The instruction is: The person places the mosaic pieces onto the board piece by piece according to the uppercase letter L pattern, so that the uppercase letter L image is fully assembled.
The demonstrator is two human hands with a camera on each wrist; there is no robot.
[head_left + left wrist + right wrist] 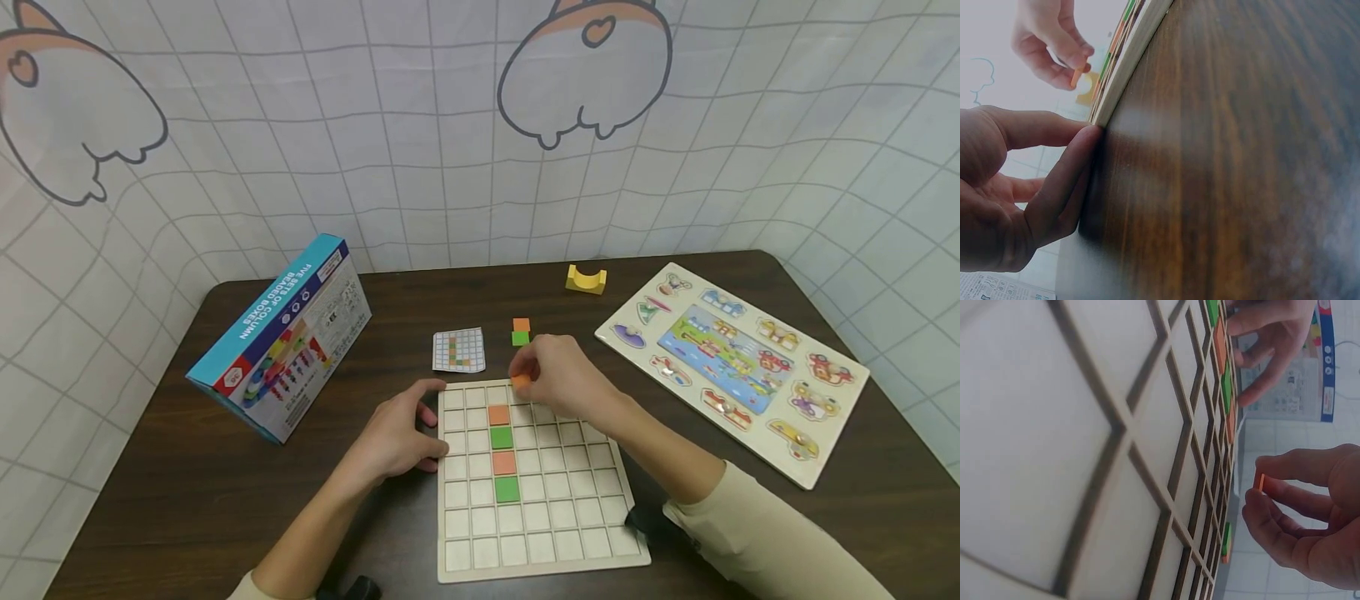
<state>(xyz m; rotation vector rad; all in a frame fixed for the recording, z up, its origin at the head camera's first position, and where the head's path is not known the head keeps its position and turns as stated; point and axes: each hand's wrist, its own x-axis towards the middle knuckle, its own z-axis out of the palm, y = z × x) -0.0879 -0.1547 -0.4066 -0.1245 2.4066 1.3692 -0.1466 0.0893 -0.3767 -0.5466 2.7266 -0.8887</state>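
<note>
A pale wooden grid board (pixel 570 508) lies on the dark table. Its third column holds orange and green square tiles in turn, among them a green tile (pixel 507 489) at the lower end. My left hand (pixel 393 433) touches the board's left edge, thumb and fingers spread along it. Above the board's far edge, my right hand (pixel 566 377) pinches an orange square tile (pixel 1260 482) between thumb and fingertips. Just beyond that hand sit a loose green tile (pixel 521 338) and an orange tile (pixel 521 324). A small pattern card (pixel 467 346) rests behind the board.
On the left stands a blue and white box (pixel 300 333) with printed pictures. At the right lies a wooden picture puzzle board (pixel 720 450) with several knobbed pieces. A yellow curved block (pixel 586 282) sits near the back edge, before a white gridded curtain (pixel 450 125).
</note>
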